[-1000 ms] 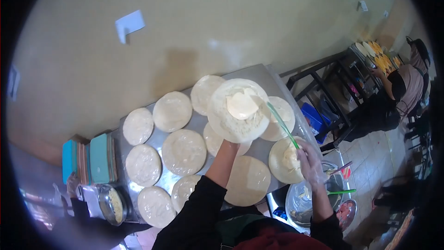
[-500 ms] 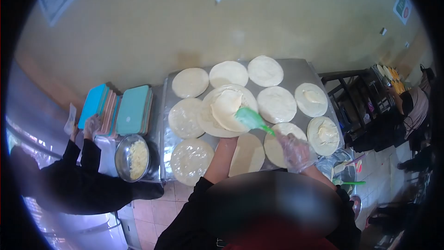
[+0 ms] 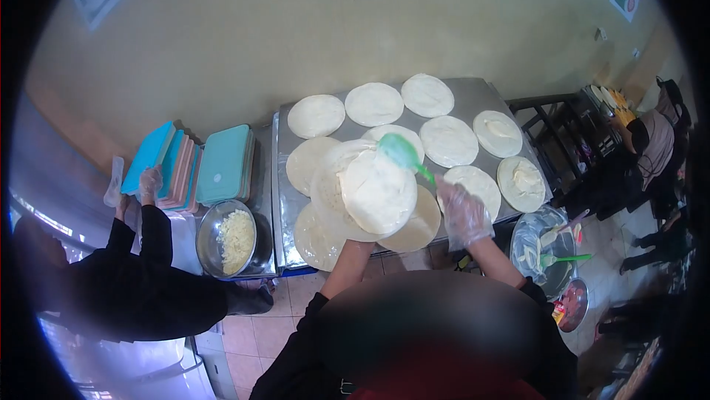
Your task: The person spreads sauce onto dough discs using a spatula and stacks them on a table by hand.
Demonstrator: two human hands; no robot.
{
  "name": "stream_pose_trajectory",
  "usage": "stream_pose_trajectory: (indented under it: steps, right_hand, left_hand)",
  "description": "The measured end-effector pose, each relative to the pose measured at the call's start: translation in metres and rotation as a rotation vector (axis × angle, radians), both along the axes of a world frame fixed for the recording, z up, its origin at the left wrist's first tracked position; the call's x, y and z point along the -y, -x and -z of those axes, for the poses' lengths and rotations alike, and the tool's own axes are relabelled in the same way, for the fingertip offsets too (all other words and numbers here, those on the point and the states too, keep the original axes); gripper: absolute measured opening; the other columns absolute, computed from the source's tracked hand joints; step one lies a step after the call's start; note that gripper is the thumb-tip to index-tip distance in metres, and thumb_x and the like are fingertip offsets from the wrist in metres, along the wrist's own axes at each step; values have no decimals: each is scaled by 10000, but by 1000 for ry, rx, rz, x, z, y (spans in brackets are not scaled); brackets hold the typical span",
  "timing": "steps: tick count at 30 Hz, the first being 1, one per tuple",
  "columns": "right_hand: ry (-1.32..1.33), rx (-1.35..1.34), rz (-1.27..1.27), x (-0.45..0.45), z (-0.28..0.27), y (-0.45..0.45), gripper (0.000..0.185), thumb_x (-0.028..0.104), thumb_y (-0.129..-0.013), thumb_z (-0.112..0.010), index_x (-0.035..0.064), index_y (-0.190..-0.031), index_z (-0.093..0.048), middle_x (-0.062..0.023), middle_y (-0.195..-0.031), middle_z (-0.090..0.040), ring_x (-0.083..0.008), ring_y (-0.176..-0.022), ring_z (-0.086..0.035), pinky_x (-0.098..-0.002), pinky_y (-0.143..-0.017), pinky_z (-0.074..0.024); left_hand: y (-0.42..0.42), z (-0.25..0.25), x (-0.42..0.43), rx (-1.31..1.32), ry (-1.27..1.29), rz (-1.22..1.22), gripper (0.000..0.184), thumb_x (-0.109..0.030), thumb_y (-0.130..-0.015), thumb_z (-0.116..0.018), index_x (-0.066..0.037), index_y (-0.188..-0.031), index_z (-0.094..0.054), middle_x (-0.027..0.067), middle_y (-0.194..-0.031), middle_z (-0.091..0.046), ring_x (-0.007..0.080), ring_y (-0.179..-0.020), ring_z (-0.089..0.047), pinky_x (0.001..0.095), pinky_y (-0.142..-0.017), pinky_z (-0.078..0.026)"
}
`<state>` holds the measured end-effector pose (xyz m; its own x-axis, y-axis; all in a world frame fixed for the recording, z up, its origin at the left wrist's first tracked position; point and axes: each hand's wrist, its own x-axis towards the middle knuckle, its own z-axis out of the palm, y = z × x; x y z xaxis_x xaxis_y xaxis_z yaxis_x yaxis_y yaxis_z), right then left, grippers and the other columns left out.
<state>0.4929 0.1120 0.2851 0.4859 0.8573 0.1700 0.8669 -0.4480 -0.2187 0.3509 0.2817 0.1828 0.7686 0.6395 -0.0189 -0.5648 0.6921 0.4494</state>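
Observation:
A pale round bowl [image 3: 325,200] filled with thick white cream [image 3: 381,193] is held up over the metal table. My left hand [image 3: 358,251] supports it from below; the bowl hides most of its fingers. In a clear plastic glove, my right hand [image 3: 464,211] grips a green spatula [image 3: 399,150], its cream-coated blade at the bowl's upper right edge. Several flat dough rounds lie around and beneath, such as one at the back [image 3: 374,104] and one at the front left [image 3: 319,241]. Two on the right, including this round [image 3: 520,184], carry dollops of cream.
A large metal bowl [image 3: 518,234] with another green-handled spatula [image 3: 568,258] stands at the table's right. At left are stacked coloured trays [image 3: 225,163], a steel bowl [image 3: 205,252] of shredded white food, and a co-worker [image 3: 140,274]. Another person [image 3: 654,148] stands far right.
My right hand has raised the spatula from the cream up to the bowl's upper edge. The bowl now tilts differently, and the view has shifted slightly.

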Motion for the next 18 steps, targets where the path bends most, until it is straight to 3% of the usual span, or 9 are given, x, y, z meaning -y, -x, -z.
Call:
stream_pose_trajectory:
  steps: [2, 3, 6, 8, 12, 15, 18]
  right_hand:
    - [-461, -67, -14, -2, 15, -21, 272, 161, -972, -540, 120, -1227, -625, -191, -1009, -677, -380, -827, -673, -441, -703, -546]
    - [-491, -138, -4, 3, 5, -18, 244, 139, -963, -580, 82, -1188, -654, -208, -1092, -676, -352, -929, -685, -393, -783, -544]
    - [-499, -332, -70, 37, 2, 8, 298, 110, -940, -589, 136, -1235, -627, -202, -1001, -679, -404, -876, -656, -453, -752, -538]
    - [-278, -436, -164, 69, 23, 25, 301, 156, -956, -573, 132, -1252, -620, -197, -1083, -671, -395, -953, -655, -447, -797, -536]
    - [-365, -731, -356, 95, 0, 41, 306, 204, -969, -539, 119, -1252, -623, -180, -1073, -670, -397, -917, -656, -472, -770, -531]
    - [-149, -143, -191, 99, -4, 24, 358, 188, -958, -539, 175, -1313, -585, -155, -925, -649, -380, -772, -642, -496, -644, -509]
    - [-39, -13, 13, 88, 30, -25, 356, 164, -952, -545, 171, -1307, -578, -152, -860, -623, -365, -746, -639, -469, -613, -507]
  left_hand:
    - [-2, -2, 3, 6, -1, 12, 565, -411, -1025, -414, -136, -1507, -308, 85, -1503, -412, 257, -1367, -418, 454, -1113, -398]
    - [-3, -1, 6, 10, -1, 15, 566, -412, -1025, -414, -136, -1507, -308, 85, -1503, -411, 257, -1367, -418, 454, -1113, -398]
    - [-10, -3, 8, 23, 12, 20, 568, -413, -1024, -415, -136, -1508, -306, 86, -1504, -410, 258, -1367, -418, 454, -1114, -398]
    - [-27, -12, -1, 28, 11, 35, 569, -414, -1024, -415, -136, -1508, -305, 86, -1504, -409, 258, -1367, -417, 454, -1114, -397]
    - [-55, -16, -1, 32, 25, 70, 572, -416, -1023, -416, -135, -1509, -304, 87, -1505, -407, 259, -1368, -417, 454, -1115, -397]
    - [-55, -11, 12, 38, 27, 95, 574, -417, -1023, -417, -135, -1509, -302, 88, -1506, -405, 260, -1368, -417, 454, -1115, -396]
    - [-59, -11, 24, 54, 19, 124, 576, -418, -1023, -418, -134, -1510, -301, 89, -1507, -404, 260, -1368, -417, 454, -1116, -396]
